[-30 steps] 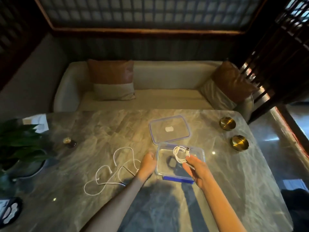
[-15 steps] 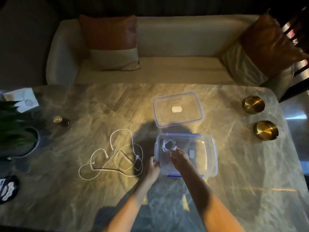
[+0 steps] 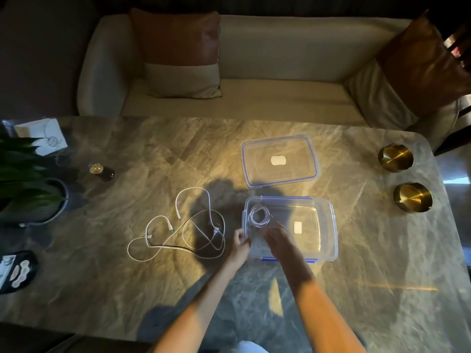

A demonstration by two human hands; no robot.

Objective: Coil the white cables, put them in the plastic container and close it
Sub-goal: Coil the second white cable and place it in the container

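L hand [image 3: 239, 244] is nearest, fingers curled, pinching the near-left rim of the container [image 3: 325, 233]. R hand [image 3: 277, 238] reaches in over the near wall, back up. Its fingers are blurred, so can't tell if they hold anything.

1 coiled cable [image 3: 259, 215] lies inside the container, in its 10 o'clock corner, just ahead of R hand. 1 white floor sticker [image 3: 297, 227] sits on the container's bottom, print not legible.

At 9 o'clock of the container, near L hand, loose cables [image 3: 184, 231] lie tangled on the table [image 3: 382, 250]. 4 plug ends show, which reads as 2 cables.

The lid [image 3: 302, 171] lies flat at 12 o'clock, apart from the container, w/ 1 lid sticker [image 3: 278, 160], also unreadable. 2 brass bowls [image 3: 395, 159] sit at 2 o'clock.

Far left: 1 dark bottle [image 3: 102, 171], 1 plant [image 3: 23, 174], 1 white card [image 3: 48, 136] w/ a round drawn mark, unreadable.

Beyond the table is 1 sofa [image 3: 280, 98] w/ 2 cushions [image 3: 175, 52].
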